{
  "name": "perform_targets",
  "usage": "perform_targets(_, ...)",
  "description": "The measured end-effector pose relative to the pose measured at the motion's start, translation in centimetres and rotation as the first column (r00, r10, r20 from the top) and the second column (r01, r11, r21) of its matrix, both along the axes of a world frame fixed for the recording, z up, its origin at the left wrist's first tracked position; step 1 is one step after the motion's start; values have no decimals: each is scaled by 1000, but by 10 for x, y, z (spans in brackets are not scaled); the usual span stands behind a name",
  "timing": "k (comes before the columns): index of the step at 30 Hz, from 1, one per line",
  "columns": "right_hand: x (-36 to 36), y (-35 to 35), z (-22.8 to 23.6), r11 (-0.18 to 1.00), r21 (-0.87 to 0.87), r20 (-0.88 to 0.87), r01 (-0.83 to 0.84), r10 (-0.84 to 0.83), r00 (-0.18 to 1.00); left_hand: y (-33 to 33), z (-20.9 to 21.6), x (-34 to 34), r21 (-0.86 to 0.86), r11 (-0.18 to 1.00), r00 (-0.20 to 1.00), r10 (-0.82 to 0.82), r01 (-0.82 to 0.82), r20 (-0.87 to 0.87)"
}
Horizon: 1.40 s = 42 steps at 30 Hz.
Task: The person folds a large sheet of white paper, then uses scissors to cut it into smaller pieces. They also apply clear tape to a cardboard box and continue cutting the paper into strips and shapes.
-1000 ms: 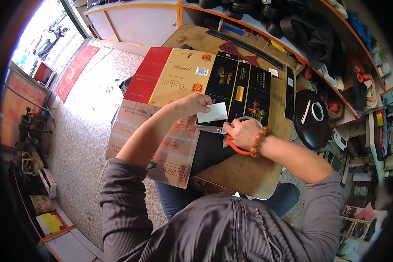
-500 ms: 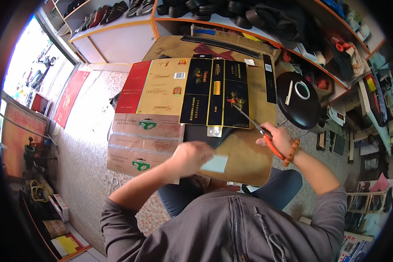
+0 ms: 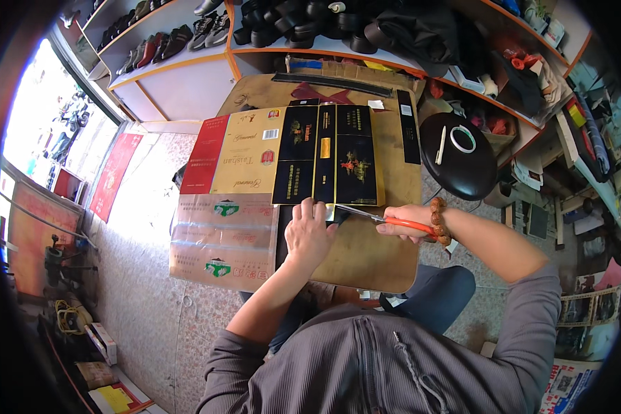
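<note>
Two hands on the worktop [image 3: 366,262]: left hand [image 3: 309,231] flat on black card [image 3: 328,160], right hand [image 3: 410,222] gripping orange-handled scissors [image 3: 376,219] at its near edge, cut apparently barely begun.

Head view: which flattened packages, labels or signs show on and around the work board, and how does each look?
Red and gold flattened carton: board's left rear, rectangular.
Black flattened carton: board centre, gold and red panels; the scissors in the right hand meet its near edge.
Pale flattened carton: overhangs the board's left, green emblems, beside the left hand.
Red banner: floor, far left.
</note>
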State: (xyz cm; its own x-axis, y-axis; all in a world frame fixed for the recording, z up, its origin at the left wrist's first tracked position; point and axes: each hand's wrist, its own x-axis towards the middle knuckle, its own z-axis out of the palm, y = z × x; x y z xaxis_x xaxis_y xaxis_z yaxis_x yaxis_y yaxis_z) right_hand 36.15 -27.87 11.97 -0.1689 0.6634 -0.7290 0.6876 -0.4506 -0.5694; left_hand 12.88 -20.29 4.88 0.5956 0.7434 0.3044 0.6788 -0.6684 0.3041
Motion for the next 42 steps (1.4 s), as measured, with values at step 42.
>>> perform_targets(42, 9, 94, -22, 848, -531, -332, -3, -205, 921, 14, -30, 9, 16, 999, 878, 17, -28, 479)
